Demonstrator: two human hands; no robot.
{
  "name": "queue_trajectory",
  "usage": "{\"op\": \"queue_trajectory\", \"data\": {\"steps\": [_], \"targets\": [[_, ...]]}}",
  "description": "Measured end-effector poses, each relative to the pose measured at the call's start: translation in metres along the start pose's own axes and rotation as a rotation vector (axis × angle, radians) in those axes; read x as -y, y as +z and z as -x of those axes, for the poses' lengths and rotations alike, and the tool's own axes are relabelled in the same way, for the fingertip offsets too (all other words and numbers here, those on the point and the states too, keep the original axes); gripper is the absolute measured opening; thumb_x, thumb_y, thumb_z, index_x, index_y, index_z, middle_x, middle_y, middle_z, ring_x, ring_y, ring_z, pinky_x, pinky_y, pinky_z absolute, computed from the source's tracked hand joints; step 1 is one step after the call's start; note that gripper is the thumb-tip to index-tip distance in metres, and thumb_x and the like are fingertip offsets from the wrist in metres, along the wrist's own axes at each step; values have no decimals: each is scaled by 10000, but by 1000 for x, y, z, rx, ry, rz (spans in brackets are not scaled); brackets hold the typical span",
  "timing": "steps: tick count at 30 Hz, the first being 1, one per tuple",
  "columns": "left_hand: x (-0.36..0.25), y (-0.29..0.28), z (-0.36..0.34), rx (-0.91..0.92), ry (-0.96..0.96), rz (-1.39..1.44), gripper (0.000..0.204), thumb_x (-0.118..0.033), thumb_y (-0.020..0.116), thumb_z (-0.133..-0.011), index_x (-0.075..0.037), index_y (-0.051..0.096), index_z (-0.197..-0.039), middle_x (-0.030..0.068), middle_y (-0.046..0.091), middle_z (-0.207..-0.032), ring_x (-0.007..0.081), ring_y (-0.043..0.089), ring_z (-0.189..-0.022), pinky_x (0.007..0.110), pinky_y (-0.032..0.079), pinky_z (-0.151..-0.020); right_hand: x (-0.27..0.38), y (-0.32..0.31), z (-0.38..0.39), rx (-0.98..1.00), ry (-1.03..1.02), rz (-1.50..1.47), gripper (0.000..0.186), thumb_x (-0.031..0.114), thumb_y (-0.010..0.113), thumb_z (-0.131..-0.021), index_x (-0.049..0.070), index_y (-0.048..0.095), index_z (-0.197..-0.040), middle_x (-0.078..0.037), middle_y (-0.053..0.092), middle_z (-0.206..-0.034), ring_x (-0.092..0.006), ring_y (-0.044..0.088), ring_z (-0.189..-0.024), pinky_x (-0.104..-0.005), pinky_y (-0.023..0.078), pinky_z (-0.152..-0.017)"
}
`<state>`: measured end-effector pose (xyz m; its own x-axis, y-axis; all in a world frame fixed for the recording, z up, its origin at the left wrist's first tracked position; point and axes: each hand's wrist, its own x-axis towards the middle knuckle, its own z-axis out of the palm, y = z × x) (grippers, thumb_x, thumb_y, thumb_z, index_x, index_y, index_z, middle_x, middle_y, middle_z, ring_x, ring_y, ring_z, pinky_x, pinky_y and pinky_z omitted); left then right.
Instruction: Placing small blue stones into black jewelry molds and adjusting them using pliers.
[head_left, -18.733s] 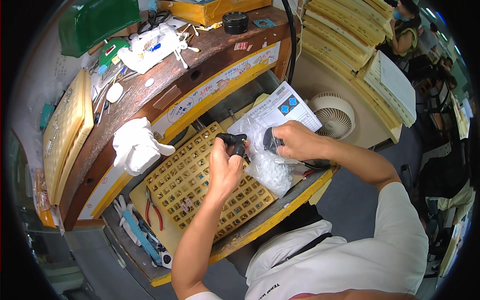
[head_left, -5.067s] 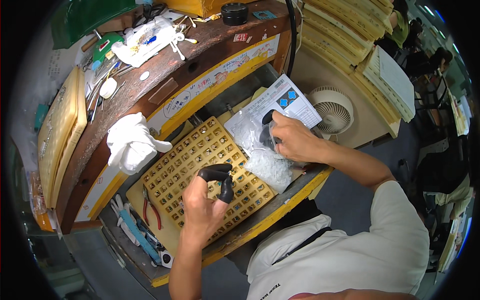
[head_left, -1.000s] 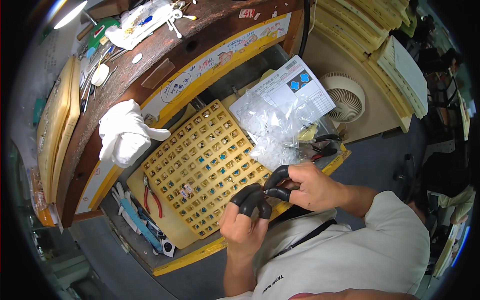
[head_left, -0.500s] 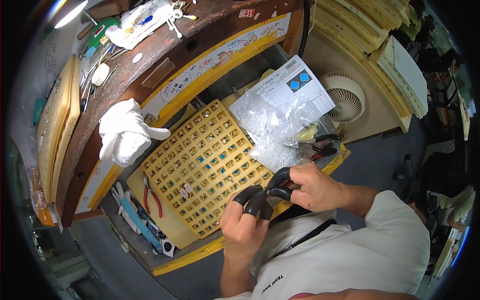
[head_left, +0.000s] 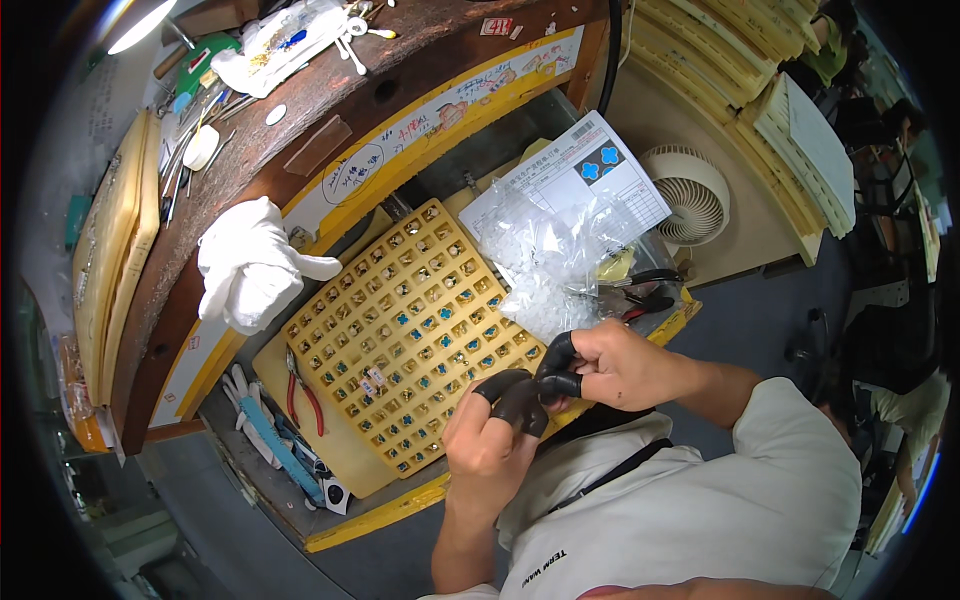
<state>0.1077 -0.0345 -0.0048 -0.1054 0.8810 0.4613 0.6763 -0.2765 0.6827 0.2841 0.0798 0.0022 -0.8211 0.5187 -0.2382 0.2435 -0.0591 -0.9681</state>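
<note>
Head view: your left hand (head_left: 490, 445) and right hand (head_left: 615, 365) meet at black-capped fingers (head_left: 520, 398), pressed together, probably pinching something too small to see, just beside the yellow grid tray (head_left: 400, 330) on the surface. Next likely needs careful placement in a cell.

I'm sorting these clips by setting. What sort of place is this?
Likely a small-parts or jewellery assembly workbench in a workshop. A yellow grid tray holds tiny pieces in compartments, red-handled pliers lie beside it, and clear bags sit by the fingertip-covered hands, left hand and right hand.
</note>
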Motion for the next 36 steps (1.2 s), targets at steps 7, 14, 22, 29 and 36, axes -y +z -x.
{"op": "queue_trajectory", "data": {"steps": [7, 14, 22, 29, 36], "targets": [[2, 5, 8, -77, -180, 195, 296, 106, 722, -692, 24, 711, -976, 165, 705, -980, 272, 696, -807, 327, 547, -712, -10, 1, -7, 38, 104, -350, 121, -68, 544, -911, -79, 609, -1012, -126, 705, -917, -151, 691, -839, -288, 580, -768], [1, 11, 13, -186, -310, 355, 236, 110, 699, -771, 32, 718, -992, 159, 720, -965, 226, 708, -861, 292, 538, -764, -17, 1, -6, 47, 40, -453, 134, -54, 563, -924, -65, 609, -1050, -121, 704, -929, -153, 692, -861, -289, 583, -783], [0, 13, 15, -236, -300, 353, 229, 122, 694, -770, 46, 714, -985, 161, 718, -958, 238, 705, -869, 292, 527, -795, -10, 13, 0, -200, -210, -52, 253, -68, 665, -811, -37, 668, -1061, -109, 706, -931, -155, 693, -866, -283, 558, -794], [-5, 11, 12, -216, -299, 380, 243, 140, 681, -746, 48, 712, -969, 162, 714, -936, 238, 704, -846, 282, 523, -766, -11, 7, -1, -209, -401, 144, 285, -70, 655, -778, 12, 705, -1046, -136, 669, -875, -252, 657, -751, -333, 512, -672], [-4, 9, 13, -206, -316, 372, 236, 144, 676, -746, 46, 718, -956, 160, 714, -925, 234, 704, -833, 284, 525, -764, -6, 4, 0, -158, -434, 275, 285, -65, 660, -778, 21, 701, -1046, -131, 635, -888, -277, 636, -753, -340, 501, -667]]}}
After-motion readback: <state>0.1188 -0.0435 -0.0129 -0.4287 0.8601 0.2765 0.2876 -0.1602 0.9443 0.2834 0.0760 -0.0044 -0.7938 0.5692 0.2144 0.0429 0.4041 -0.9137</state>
